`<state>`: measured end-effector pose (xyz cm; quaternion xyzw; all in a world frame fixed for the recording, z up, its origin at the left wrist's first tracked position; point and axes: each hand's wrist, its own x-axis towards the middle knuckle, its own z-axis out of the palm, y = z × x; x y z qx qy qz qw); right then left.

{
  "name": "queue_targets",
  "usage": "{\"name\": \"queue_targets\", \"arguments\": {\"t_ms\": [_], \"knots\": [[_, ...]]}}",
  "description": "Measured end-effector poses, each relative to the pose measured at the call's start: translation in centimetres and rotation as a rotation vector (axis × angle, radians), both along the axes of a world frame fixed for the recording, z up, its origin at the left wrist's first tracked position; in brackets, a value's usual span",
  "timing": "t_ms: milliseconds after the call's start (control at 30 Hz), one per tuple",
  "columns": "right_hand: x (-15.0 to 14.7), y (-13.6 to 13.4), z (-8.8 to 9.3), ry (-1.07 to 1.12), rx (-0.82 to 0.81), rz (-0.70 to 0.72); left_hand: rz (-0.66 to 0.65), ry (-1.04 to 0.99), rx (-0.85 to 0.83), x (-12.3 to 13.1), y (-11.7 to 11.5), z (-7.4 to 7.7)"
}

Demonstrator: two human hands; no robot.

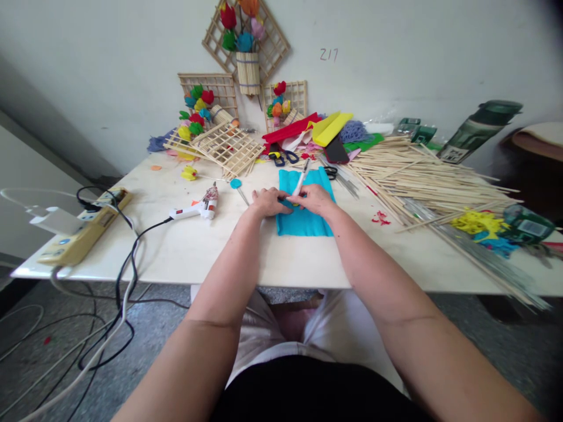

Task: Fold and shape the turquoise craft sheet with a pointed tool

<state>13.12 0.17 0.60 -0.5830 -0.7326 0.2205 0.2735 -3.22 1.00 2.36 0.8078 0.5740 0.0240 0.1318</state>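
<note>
Near the table's front edge (185, 258) your two hands meet on the teal felt sheet (303, 223), which lies flat at table centre. Your left hand (269, 202) presses the sheet's left edge, fingers curled; whether they pinch it, cannot tell. Your right hand (315, 199) grips a white-handled tool (301, 179), tip pointing away from you. Left of the hands lies a glue gun (196, 208), further left a power strip (83, 231). Right of the sheet, a spread of bamboo sticks (422, 176). Behind it, black scissors (284, 157), then lattice frames with felt flowers (220, 143) against the wall
</note>
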Motion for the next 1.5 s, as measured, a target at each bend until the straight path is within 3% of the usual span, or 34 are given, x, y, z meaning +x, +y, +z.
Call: {"name": "queue_targets", "arguments": {"t_ms": [367, 1500], "knots": [[-0.2, -0.41, 0.66, -0.122, 0.041, -0.022, 0.0, -0.003, -0.006, -0.03, -0.03, 0.03], [0.38, 0.23, -0.15, 0.001, 0.017, 0.056, 0.009, -0.014, -0.001, 0.1, -0.26, 0.23]]}}
